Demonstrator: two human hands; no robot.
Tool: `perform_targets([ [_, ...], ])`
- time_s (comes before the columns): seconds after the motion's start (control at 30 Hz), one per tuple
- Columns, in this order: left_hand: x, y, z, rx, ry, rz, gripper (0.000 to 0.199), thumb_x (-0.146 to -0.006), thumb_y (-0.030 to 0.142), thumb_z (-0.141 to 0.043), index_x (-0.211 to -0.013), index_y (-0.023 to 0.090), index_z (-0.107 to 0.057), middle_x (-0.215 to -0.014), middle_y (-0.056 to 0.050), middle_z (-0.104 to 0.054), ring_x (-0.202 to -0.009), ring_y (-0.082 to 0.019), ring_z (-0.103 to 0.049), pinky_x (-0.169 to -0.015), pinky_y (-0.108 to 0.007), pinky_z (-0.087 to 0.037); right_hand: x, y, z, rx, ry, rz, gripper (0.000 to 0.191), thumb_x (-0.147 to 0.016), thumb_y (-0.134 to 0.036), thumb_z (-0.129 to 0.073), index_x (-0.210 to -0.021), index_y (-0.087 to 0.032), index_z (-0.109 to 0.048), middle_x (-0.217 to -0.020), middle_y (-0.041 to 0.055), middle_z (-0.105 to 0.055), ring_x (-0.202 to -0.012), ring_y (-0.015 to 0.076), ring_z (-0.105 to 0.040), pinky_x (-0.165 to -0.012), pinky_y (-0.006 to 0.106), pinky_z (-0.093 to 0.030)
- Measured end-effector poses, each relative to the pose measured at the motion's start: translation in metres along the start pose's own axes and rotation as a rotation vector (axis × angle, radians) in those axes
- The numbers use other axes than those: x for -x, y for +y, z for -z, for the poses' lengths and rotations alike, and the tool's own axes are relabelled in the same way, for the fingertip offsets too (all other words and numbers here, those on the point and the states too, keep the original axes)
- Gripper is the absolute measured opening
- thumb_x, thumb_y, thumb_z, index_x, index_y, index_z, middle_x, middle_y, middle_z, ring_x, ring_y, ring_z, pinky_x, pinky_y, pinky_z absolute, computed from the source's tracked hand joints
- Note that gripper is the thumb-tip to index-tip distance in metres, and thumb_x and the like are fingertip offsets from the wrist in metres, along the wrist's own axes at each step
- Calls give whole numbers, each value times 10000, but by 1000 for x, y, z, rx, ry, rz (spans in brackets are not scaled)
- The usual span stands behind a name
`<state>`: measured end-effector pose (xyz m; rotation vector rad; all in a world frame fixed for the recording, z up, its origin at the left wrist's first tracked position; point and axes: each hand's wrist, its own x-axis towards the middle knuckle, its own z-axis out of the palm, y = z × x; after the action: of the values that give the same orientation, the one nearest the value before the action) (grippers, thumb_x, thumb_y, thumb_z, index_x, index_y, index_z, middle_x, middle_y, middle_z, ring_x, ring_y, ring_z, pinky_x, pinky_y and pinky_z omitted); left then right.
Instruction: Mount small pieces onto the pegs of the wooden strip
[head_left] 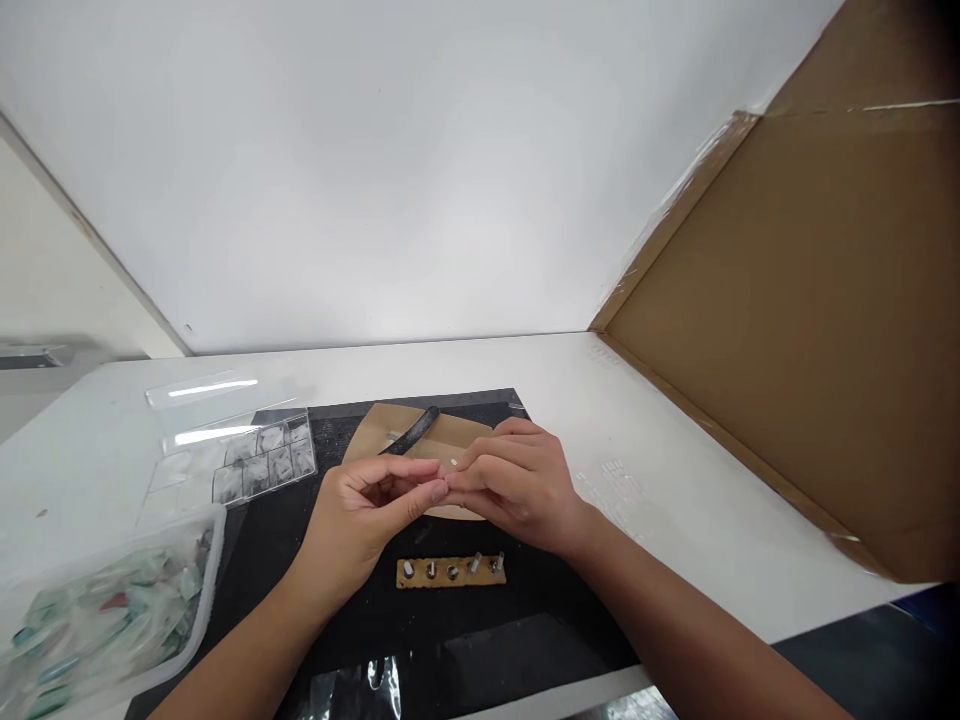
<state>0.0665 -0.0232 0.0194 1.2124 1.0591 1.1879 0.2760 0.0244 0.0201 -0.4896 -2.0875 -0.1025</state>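
My left hand point(361, 510) and my right hand point(517, 485) meet over the middle of the black mat point(345, 600). Thumbs and fingertips of both are pinched together, touching at the tips. Whatever small thing lies between them is hidden. Beneath the hands is a tan sheet point(375, 425), with a curved black strip like a nail file point(412, 432) resting on it. Closer to me, a narrow tan holder point(442, 578) carries several small round mounts, some with pale or clear pieces standing on them.
A clear compartment box point(262, 462) of small bagged pieces sits left, its transparent lid point(202, 390) behind. Front left is a white plastic tub point(214, 570) full of plastic packets. Clear small pieces point(615, 485) lie on the white table at right. A cardboard panel point(810, 330) walls the right side.
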Motion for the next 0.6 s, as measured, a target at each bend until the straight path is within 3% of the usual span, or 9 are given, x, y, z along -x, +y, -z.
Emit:
perform_targets([
  [0.13, -1, -1, 3, -23, -30, 28, 209, -779, 339, -924, -949, 233, -866, -816, -23, -835, -657, -93, -724, -621, -142, -583, 0, 2, 1, -91, -52, -53, 281, -918, -410, -832, -836, -221, -642, -724, -65, -760, -605, 84, -679, -671, 284, -404],
  [0.3, -1, -1, 4, -74, -92, 49, 215, -800, 361, -904, -943, 209, -851, -718, -18, -797, -539, -65, -632, -527, -140, -521, 0, 5, 3, -238, -137, -168, 455, -802, -551, -880, -1064, -225, -700, -776, -62, -757, -648, 93, -692, -702, 287, -410],
  [0.6, 1, -1, 6, -224, -66, 14, 245, -824, 409, -867, -929, 191, -827, -756, -44, -806, -515, -103, -667, -523, -202, -531, 3, 5, 2, -198, -137, -67, 253, -910, -423, -832, -1048, -233, -741, -780, -38, -731, -691, 97, -668, -655, 266, -418],
])
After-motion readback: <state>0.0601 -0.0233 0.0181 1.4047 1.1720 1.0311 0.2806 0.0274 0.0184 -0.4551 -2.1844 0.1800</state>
